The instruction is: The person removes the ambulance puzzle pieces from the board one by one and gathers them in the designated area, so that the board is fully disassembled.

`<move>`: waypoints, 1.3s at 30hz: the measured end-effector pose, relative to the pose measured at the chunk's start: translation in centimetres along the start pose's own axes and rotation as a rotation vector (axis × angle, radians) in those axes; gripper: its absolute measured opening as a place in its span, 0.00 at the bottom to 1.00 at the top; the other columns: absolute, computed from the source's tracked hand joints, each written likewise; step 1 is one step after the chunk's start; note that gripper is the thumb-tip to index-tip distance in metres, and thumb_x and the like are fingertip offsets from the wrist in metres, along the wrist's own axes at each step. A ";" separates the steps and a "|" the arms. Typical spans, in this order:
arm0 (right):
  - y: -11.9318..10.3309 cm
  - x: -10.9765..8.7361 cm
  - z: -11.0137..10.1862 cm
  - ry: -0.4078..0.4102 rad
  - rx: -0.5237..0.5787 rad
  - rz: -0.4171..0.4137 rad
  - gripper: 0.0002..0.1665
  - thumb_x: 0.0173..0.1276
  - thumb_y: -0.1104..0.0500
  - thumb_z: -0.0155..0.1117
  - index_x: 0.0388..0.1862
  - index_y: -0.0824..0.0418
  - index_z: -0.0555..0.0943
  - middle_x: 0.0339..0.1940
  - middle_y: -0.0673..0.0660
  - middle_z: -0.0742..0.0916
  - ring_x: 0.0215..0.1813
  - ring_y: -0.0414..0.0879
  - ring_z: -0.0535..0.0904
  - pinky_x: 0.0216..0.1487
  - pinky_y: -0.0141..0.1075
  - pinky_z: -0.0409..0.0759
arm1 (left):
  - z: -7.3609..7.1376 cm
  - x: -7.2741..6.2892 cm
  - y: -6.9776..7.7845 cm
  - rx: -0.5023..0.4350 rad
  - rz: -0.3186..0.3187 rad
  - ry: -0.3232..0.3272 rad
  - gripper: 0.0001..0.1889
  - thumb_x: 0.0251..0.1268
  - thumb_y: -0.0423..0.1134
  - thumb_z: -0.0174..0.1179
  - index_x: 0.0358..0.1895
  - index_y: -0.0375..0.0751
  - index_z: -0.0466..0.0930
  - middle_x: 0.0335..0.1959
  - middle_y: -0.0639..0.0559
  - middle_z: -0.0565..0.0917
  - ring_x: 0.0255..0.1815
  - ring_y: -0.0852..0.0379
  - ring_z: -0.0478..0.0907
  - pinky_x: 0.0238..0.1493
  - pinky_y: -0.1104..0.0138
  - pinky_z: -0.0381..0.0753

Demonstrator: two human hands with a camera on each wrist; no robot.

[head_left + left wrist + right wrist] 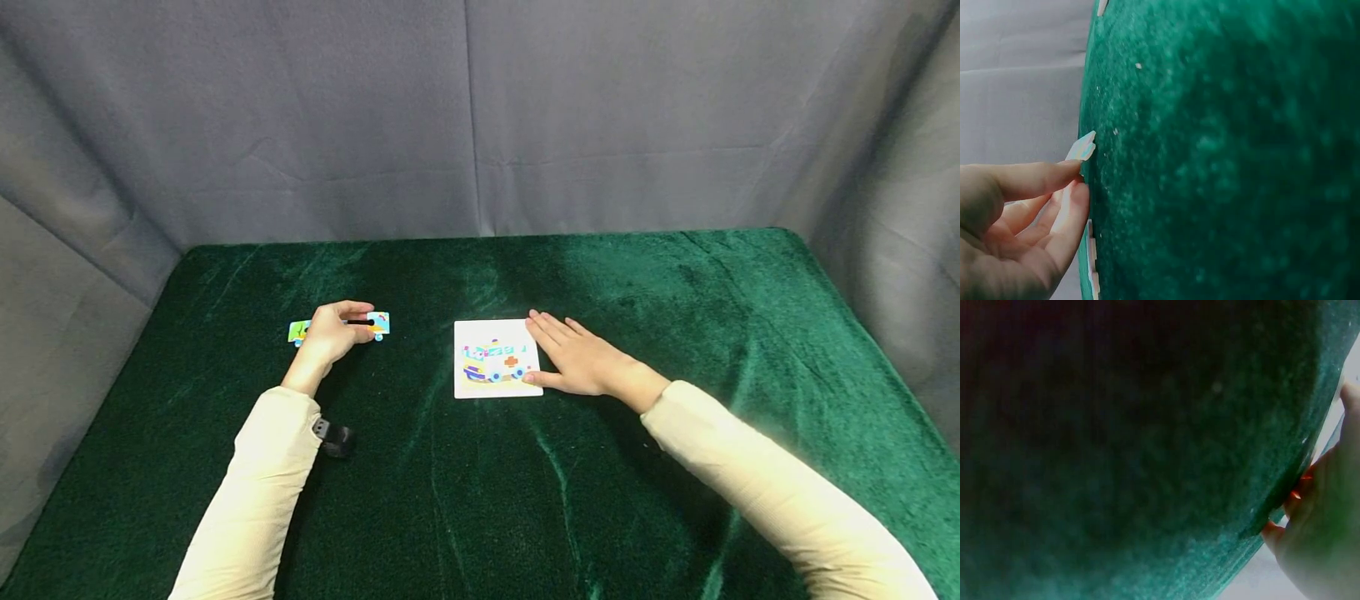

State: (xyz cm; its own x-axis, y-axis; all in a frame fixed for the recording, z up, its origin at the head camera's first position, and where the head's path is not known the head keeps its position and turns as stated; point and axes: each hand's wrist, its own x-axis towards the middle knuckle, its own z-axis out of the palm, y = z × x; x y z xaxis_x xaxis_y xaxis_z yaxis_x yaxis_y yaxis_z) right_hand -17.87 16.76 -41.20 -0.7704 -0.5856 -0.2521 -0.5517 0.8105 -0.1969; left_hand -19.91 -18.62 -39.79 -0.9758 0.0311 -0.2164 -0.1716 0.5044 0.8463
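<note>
At the left of the green cloth, my left hand [330, 335] pinches a small blue, vehicle-shaped puzzle piece [380, 322] between thumb and fingers. The left wrist view shows the thumb against this piece [1083, 147], just over the cloth, its printed face seen nearly edge-on. A green puzzle piece [297, 331] lies on the other side of that hand, partly covered by it. In the middle, a square white board [495, 330] carries a picture of an ambulance. My right hand [577, 360] rests along the board's right edge, fingers extended, thumb at its lower right.
Dark green velvety cloth [450, 500] covers the table, with faint creases. Grey curtains [480, 125] hang behind and at both sides. A small black device [337, 439] sits at the left cuff.
</note>
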 end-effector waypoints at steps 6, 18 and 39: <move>0.0 0.1 0.1 0.004 -0.008 -0.002 0.51 0.70 0.34 0.47 0.77 0.64 0.45 0.79 0.61 0.51 0.80 0.55 0.46 0.77 0.54 0.47 | -0.2 0.0 -0.2 0.059 0.022 0.030 0.24 0.56 0.22 0.58 0.60 0.23 0.71 0.56 0.27 0.77 0.37 0.68 0.75 0.35 0.84 0.70; 0.1 0.1 0.0 0.004 -0.010 -0.002 0.51 0.70 0.34 0.47 0.77 0.64 0.45 0.79 0.61 0.51 0.80 0.55 0.46 0.77 0.54 0.47 | -0.8 0.1 -0.7 0.043 0.031 0.003 0.24 0.58 0.21 0.57 0.60 0.19 0.69 0.56 0.25 0.75 0.34 0.72 0.73 0.35 0.85 0.72; 0.1 0.1 0.2 0.009 -0.007 -0.005 0.51 0.69 0.33 0.47 0.77 0.64 0.46 0.79 0.62 0.52 0.80 0.55 0.47 0.77 0.53 0.48 | -0.8 0.1 -0.4 0.158 0.007 -0.019 0.25 0.58 0.26 0.58 0.61 0.24 0.70 0.60 0.29 0.75 0.50 0.47 0.74 0.39 0.78 0.70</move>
State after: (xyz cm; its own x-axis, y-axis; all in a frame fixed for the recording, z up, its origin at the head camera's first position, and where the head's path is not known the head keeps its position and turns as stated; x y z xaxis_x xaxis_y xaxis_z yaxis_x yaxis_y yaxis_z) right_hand -17.98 16.80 -41.44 -0.7705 -0.5893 -0.2430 -0.5574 0.8078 -0.1915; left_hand -20.02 -19.55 -39.74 -0.9739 0.0505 -0.2214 -0.1401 0.6334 0.7610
